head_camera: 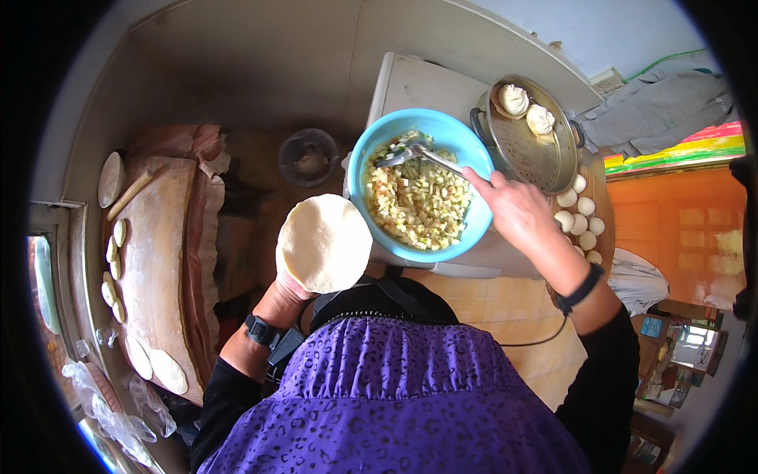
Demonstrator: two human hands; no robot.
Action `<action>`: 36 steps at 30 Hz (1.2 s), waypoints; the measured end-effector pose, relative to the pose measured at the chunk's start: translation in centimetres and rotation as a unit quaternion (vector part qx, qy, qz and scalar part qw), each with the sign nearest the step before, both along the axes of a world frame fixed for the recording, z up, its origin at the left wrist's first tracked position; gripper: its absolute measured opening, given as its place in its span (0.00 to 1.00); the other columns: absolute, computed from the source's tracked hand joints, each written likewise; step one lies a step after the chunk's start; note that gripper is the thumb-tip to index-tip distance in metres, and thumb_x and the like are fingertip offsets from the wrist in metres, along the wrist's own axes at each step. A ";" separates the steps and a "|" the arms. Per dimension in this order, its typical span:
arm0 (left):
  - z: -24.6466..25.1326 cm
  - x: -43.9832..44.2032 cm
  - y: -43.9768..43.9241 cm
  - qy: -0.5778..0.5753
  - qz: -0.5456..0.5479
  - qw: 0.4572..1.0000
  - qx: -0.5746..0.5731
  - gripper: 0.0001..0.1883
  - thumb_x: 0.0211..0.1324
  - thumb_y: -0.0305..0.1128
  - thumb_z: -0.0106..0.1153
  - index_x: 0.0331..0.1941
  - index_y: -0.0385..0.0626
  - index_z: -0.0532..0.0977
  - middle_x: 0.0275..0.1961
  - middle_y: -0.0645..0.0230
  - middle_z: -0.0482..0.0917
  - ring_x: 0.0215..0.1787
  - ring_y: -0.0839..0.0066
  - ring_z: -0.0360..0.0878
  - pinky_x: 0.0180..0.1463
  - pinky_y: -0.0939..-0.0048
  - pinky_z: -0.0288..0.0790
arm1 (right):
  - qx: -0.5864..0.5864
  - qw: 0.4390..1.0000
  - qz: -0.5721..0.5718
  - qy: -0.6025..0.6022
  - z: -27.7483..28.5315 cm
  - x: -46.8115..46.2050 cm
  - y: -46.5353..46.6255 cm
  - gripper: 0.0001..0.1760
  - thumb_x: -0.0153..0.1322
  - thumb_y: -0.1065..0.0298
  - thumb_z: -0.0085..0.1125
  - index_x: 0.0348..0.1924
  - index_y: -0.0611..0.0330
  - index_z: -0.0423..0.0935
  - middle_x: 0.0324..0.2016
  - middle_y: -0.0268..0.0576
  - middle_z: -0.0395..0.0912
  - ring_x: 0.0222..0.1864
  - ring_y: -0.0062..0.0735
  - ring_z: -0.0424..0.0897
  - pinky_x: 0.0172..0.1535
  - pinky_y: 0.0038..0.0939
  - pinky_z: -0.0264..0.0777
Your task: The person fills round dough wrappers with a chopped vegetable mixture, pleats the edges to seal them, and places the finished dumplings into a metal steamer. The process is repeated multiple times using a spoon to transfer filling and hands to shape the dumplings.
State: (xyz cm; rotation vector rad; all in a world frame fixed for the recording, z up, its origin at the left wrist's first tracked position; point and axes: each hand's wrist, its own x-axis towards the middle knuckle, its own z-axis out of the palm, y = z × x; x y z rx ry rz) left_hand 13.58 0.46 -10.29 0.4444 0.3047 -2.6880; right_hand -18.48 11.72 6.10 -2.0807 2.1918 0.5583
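Observation:
A round, flat dough wrapper (325,243) rests on my left hand (290,288), which supports it from below; most of the fingers are hidden under the dough. My right hand (514,204) grips the handle of a metal spoon (437,159), index finger stretched along it. The spoon's head lies in chopped vegetable filling (414,207) inside a light blue plastic bowl (361,219). The bowl stands right of the wrapper, on a white cabinet top (426,80). Two pleated buns, one bun (513,99) beside another bun (540,120), sit in a metal steamer pan (527,160) behind my right hand.
Several dough balls (579,224) lie on a round board at right. At left, a floured wooden board (157,260) carries a rolling pin (131,192), small dough pieces (115,258) and flattened wrappers (168,371). A clear bowl (307,157) stands behind my left hand.

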 end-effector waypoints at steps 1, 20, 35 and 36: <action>-0.1 0.0 0.0 0.006 0.001 1.000 -0.011 0.30 0.69 0.59 0.44 0.64 0.51 0.71 0.64 0.61 0.76 0.63 0.57 0.76 0.64 0.44 0.70 | 0.027 1.000 -0.010 0.012 -0.2 0.2 -0.3 0.31 0.71 0.76 0.44 0.69 0.52 0.63 0.40 0.54 0.77 0.33 0.53 0.83 0.37 0.47 0.79; -0.6 -0.6 1.4 -0.008 0.051 0.998 -0.044 0.29 0.70 0.56 0.43 0.65 0.50 0.69 0.66 0.60 0.74 0.65 0.57 0.74 0.66 0.47 0.69 | 0.171 0.676 -0.496 -0.517 -2.5 -2.0 7.5 0.32 0.79 0.65 0.47 0.75 0.53 0.51 0.23 0.32 0.67 0.17 0.17 0.65 0.18 0.21 0.61; 4.6 -1.6 -1.2 -0.107 0.090 0.979 -0.145 0.29 0.70 0.55 0.40 0.64 0.47 0.70 0.63 0.61 0.75 0.65 0.56 0.73 0.66 0.48 0.69 | 0.099 0.431 -0.518 -0.732 0.0 0.2 9.9 0.22 0.81 0.63 0.45 0.67 0.55 0.60 0.25 0.28 0.65 0.18 0.10 0.61 0.19 0.13 0.55; 4.7 -2.7 -1.2 -0.100 0.091 0.979 -0.155 0.29 0.71 0.55 0.39 0.62 0.46 0.71 0.60 0.62 0.77 0.62 0.58 0.75 0.64 0.50 0.71 | 0.086 0.432 -0.520 -0.732 0.2 0.5 9.8 0.22 0.81 0.63 0.45 0.67 0.55 0.60 0.25 0.28 0.65 0.18 0.10 0.61 0.19 0.13 0.55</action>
